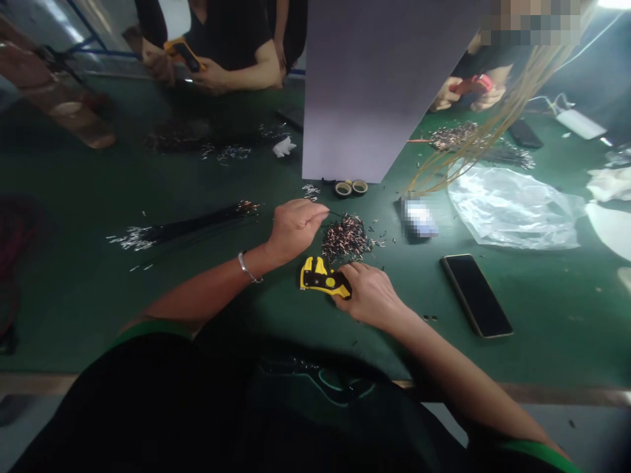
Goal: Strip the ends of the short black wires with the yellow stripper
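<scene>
My left hand [296,228] is closed in a pinch on a thin black wire [336,213] that sticks out to the right from its fingertips. Just right of it lies a heap of short copper-tipped wire pieces [345,238] on the green table. Below the heap, my right hand [369,294] is wrapped round the handle end of a yellow and black wire stripper [325,279], whose jaws point up and left. To the left of my hands rests a bundle of long black wires [192,225], with silvery ends at the left and copper ends at the right.
A grey panel [365,92] stands beyond two tape rolls [351,189]. Rightward on the green table [552,315] are a phone [477,295], a plastic bag [517,207] and yellowish wires [473,144]. Across, people's hands hold an orange tool [185,54] and a red tool [476,85].
</scene>
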Demonstrator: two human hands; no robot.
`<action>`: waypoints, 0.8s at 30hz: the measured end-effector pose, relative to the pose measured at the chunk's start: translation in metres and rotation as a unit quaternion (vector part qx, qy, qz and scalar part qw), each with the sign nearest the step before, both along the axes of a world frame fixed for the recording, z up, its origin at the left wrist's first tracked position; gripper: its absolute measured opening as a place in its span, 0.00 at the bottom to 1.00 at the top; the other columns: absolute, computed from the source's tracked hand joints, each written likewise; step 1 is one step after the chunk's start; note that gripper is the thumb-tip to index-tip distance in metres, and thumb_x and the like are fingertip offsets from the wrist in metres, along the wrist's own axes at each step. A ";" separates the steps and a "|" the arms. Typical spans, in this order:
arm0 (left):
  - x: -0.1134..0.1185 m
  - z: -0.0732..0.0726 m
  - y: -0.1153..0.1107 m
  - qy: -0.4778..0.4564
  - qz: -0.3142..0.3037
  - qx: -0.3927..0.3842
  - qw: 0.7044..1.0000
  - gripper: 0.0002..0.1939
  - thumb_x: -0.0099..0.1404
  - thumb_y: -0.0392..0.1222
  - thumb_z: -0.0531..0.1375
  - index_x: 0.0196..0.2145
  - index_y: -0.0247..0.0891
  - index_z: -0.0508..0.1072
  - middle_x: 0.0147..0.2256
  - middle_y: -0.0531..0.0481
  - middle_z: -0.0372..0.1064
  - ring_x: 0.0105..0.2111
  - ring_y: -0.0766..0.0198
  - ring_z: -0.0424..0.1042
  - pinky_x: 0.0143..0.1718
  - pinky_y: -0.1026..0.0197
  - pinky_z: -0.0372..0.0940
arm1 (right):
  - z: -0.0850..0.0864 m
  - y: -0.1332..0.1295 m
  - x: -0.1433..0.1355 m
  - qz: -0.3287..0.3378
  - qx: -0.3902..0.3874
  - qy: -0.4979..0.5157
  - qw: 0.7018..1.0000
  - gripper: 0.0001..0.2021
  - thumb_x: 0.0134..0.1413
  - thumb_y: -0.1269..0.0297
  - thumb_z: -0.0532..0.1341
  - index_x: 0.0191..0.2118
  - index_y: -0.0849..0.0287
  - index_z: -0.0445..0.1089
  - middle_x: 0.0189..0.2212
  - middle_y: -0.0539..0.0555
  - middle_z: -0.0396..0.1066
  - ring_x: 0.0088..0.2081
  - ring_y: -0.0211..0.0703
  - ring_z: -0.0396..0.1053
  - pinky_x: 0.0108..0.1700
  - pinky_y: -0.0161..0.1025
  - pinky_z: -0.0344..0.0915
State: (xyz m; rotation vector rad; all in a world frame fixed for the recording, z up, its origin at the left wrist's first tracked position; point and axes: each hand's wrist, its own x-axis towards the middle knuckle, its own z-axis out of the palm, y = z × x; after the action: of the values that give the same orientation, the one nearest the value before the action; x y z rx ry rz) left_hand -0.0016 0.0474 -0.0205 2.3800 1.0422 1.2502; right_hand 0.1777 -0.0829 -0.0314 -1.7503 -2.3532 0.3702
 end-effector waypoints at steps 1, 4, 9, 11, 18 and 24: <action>0.000 -0.001 -0.001 0.004 -0.002 0.022 1.000 0.10 0.68 0.40 0.57 0.32 0.40 0.78 0.29 0.49 0.76 0.30 0.64 0.71 0.36 0.60 0.64 | 0.000 0.000 0.000 0.007 0.002 -0.017 1.000 0.11 0.49 0.60 0.63 0.37 0.60 0.70 0.33 0.58 0.73 0.34 0.49 0.68 0.34 0.40 0.55; 0.001 -0.003 -0.003 0.016 -0.008 0.068 0.997 0.11 0.69 0.41 0.56 0.33 0.41 0.77 0.29 0.49 0.75 0.29 0.64 0.70 0.35 0.59 0.63 | 0.002 0.000 0.003 0.033 0.002 -0.016 0.999 0.12 0.50 0.57 0.64 0.37 0.60 0.71 0.34 0.59 0.73 0.36 0.50 0.69 0.34 0.40 0.56; 0.003 -0.008 -0.009 0.032 -0.030 0.102 0.994 0.10 0.70 0.40 0.55 0.34 0.42 0.76 0.25 0.50 0.72 0.26 0.63 0.65 0.32 0.58 0.61 | 0.004 0.002 0.012 0.030 0.007 0.076 0.997 0.11 0.54 0.58 0.63 0.40 0.60 0.74 0.36 0.60 0.76 0.38 0.52 0.72 0.38 0.44 0.64; 0.005 -0.011 -0.012 0.038 -0.046 0.110 0.992 0.10 0.69 0.39 0.55 0.35 0.43 0.76 0.25 0.50 0.72 0.26 0.63 0.65 0.31 0.58 0.61 | 0.005 0.004 0.015 -0.002 0.027 0.152 0.988 0.10 0.57 0.59 0.61 0.40 0.58 0.74 0.36 0.59 0.76 0.38 0.50 0.74 0.40 0.45 0.67; 0.011 -0.018 -0.029 0.039 -0.117 0.212 0.970 0.09 0.67 0.33 0.55 0.40 0.42 0.74 0.27 0.51 0.75 0.25 0.66 0.67 0.28 0.62 0.62 | 0.009 0.006 0.022 -0.118 -0.018 0.458 0.881 0.11 0.59 0.58 0.62 0.42 0.57 0.75 0.34 0.54 0.78 0.33 0.43 0.75 0.40 0.42 0.73; 0.016 -0.018 -0.036 0.030 -0.142 0.256 0.956 0.08 0.69 0.33 0.55 0.41 0.40 0.73 0.26 0.52 0.74 0.24 0.67 0.68 0.27 0.63 0.63 | 0.007 0.005 0.020 -0.118 -0.047 0.537 0.834 0.07 0.56 0.61 0.62 0.35 0.58 0.75 0.26 0.51 0.75 0.26 0.39 0.74 0.33 0.40 0.72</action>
State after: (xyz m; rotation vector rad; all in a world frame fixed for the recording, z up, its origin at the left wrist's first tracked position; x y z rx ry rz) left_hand 0.0145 0.0111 -0.0388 2.8283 0.3849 1.4779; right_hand 0.1978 -0.0775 -0.0248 -1.2699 -1.3024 1.0864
